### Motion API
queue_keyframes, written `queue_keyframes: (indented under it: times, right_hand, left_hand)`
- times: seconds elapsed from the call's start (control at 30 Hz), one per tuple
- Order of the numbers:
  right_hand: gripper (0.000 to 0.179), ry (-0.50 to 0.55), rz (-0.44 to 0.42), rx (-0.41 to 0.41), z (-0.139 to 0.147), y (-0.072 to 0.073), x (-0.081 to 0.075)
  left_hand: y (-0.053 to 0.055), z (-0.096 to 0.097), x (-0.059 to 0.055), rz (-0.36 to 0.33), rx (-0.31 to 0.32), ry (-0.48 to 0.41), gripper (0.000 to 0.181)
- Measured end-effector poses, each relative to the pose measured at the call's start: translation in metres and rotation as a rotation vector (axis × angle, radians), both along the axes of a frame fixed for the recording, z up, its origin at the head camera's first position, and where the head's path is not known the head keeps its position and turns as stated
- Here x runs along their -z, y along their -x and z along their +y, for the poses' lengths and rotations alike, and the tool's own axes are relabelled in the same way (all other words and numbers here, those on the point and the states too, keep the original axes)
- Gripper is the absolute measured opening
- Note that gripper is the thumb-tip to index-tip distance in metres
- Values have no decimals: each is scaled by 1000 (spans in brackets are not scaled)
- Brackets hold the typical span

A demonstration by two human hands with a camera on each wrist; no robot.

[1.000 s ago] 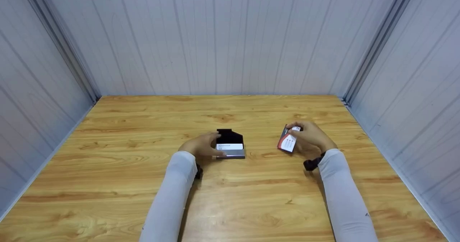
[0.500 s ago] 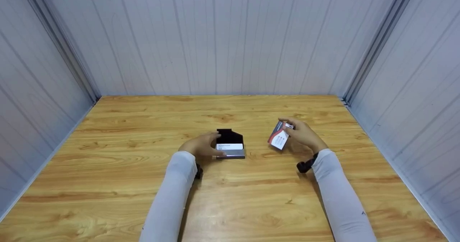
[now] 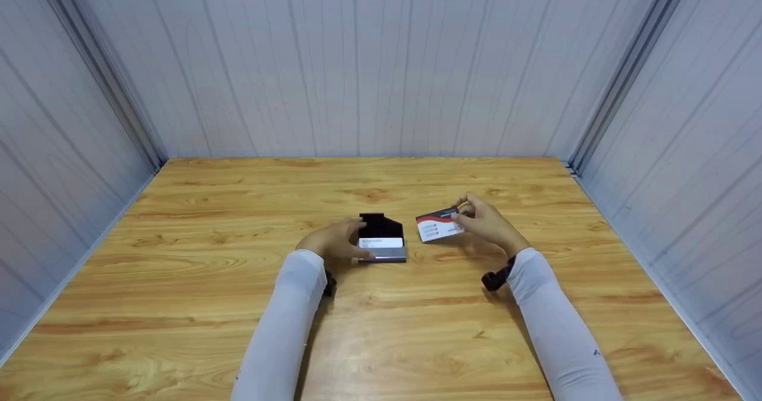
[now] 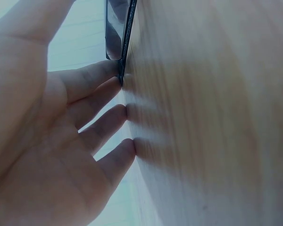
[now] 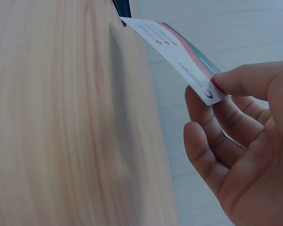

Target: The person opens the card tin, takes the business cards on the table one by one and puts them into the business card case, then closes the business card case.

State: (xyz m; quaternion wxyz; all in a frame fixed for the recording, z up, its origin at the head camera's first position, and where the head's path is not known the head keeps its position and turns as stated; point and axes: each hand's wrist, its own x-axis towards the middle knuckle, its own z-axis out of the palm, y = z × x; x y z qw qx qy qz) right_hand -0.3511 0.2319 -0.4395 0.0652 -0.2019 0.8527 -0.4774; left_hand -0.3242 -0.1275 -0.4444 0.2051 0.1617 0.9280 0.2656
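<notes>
A business card case point(image 3: 381, 252) lies on the table with its black lid point(image 3: 380, 228) raised, and white cards point(image 3: 381, 243) show in its silver front part. My left hand point(image 3: 334, 240) rests at its left side, thumb on the front part and a finger at the lid's edge. In the left wrist view the fingers are loosely straight, with some fingertips touching the tabletop beside the case point(image 4: 117, 28). Just right of the case, my right hand point(image 3: 489, 222) pinches a business card point(image 3: 436, 227) by one end, above the table. This card point(image 5: 172, 52) is white with red and dark bands.
The wooden table point(image 3: 381, 329) extends around both hands. A white panelled wall point(image 3: 381, 68) stands behind it, with side walls at left and right. A small black device point(image 3: 496, 278) sits at my right wrist.
My right hand has carried the business card leftward toward the case and turned it from steeply slanted to nearly level. The left hand and the case have stayed in place.
</notes>
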Motion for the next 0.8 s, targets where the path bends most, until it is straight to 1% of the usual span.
queue_keyframes:
  times: [0.17,0.4,0.5,0.57,0.6,0.7,0.8]
  right_hand:
    - [23,-10,28,-15,-5,-1,2]
    - [26,71,-9,-49,-16,-4,1]
    - [28,106,-21,-59,-24,-6,-1]
    - [28,122,-30,-59,-31,-7,-3]
    - [28,129,-25,-57,-35,-10,-6]
    - [27,152,-16,-37,-48,-18,-14]
    - [28,158,-6,-18,-57,-18,-11]
  left_hand:
    - [1,0,0,-4,7,1,93]
    - [2,0,0,12,27,10,93]
    - [1,0,-1,16,23,5,93]
    - [2,0,-1,17,18,1,92]
    - [2,0,-1,15,13,2,92]
    - [2,1,-2,30,28,17,92]
    - [1,1,-3,35,33,33,92]
